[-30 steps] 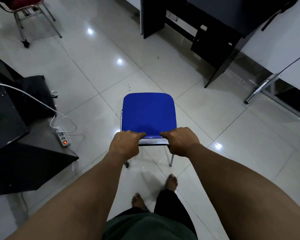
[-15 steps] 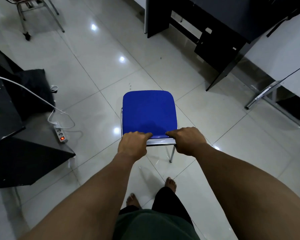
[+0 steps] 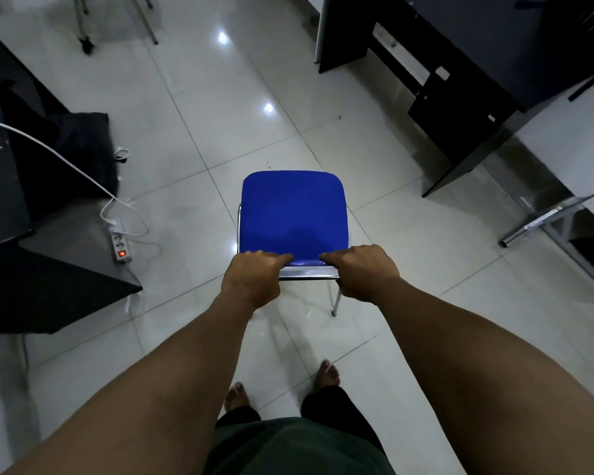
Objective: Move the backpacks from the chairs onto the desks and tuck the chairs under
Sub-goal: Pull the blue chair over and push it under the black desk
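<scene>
Both hands are on the blue chair (image 3: 293,214) here: the left hand (image 3: 254,277) and the right hand (image 3: 364,270) sit side by side, a short gap between them, each clamped over the chrome top rail of the backrest with fingers curled onto the blue padding. The seat is bare, no backpack on it, so the lifting part for this 1 chair looks done, though no backpack shows on any desk surface in view. The chair stands out on the open tiled floor (image 3: 203,108), well apart from the dark desk (image 3: 467,108) ahead to the right, whose near corner and side panel are visible, and apart too from the black desk (image 3: 52,289) at the left, whose near corner juts out just beside a white power strip (image 3: 120,244). So the tuck is not yet made; judging by the grip, this chair has to reach a desk edge and slide under. A 2nd chair (image 3: 114,18) waits at the top left, only its legs showing, its load hidden.
</scene>
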The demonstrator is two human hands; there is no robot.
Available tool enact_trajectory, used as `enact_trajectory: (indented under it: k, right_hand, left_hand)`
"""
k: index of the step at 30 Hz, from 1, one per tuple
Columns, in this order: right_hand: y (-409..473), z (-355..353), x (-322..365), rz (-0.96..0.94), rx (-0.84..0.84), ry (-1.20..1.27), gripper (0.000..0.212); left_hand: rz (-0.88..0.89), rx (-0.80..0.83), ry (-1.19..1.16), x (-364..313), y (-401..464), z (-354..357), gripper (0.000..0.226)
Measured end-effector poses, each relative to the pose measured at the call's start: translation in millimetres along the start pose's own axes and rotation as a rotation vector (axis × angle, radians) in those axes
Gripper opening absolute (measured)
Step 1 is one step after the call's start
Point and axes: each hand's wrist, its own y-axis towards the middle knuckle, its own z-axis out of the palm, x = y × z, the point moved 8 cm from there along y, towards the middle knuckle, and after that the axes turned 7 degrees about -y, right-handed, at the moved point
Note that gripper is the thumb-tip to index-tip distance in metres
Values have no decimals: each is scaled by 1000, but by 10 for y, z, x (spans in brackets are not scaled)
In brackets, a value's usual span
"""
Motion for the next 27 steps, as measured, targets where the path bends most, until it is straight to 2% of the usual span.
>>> enact_trajectory:
  k: [4, 10, 16, 22, 27]
  right_hand:
    - [151, -60, -255, -47, -36, -17, 37]
    - [414, -75, -679, -70, -2, -49, 39]
    - [547, -37, -948, -140, 7, -71, 42]
    - [681, -41, -1247, -116, 42, -88, 46]
    - [821, -77, -1237, -97, 17, -56, 39]
  left_hand:
    - [-41, -16, 18, -44, 252, -72, 50]
    - [-133, -27, -18, -110, 644, -146, 44]
    - [-111, -74, -27, -222, 866, -144, 48]
    - [-112, -112, -55, -344, 1116, -175, 50]
    - [-92, -90, -29, -193, 1225, -220, 50]
